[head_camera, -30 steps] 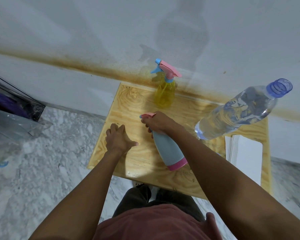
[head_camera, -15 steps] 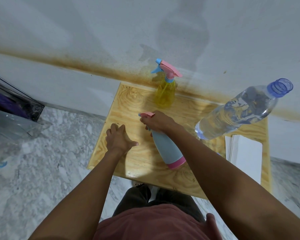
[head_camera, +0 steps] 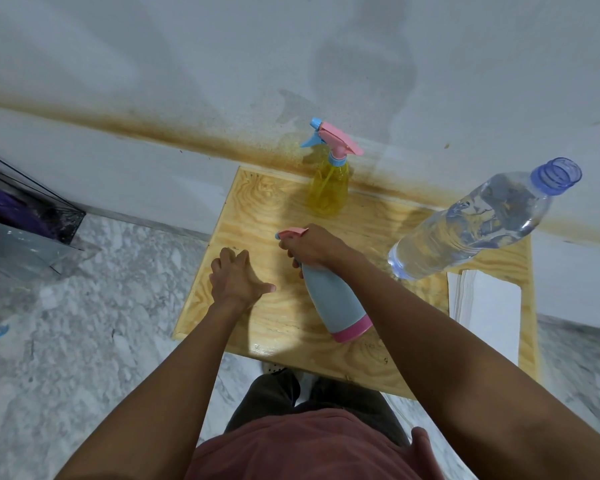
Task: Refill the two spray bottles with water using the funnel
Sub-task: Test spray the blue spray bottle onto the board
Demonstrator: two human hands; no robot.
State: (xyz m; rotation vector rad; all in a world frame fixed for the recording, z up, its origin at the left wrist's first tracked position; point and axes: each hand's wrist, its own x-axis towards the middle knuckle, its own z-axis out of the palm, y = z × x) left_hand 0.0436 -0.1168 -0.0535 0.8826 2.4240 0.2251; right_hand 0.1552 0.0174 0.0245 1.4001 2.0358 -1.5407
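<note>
Spray bottle [head_camera: 333,299] grey-blue w/ pink base, other bottle [head_camera: 329,188] yellow, table [head_camera: 257,202] pale wood-grain.

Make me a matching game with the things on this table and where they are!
Things:
1. yellow spray bottle
2. blue spray bottle
3. water bottle
4. left hand

Places:
A. resting on the table, holding nothing
B. gripped at its top by the right hand
C. standing at the back, by the wall
D. see-through, on the table's right side

Pairs: 1-C, 2-B, 3-D, 4-A
</note>
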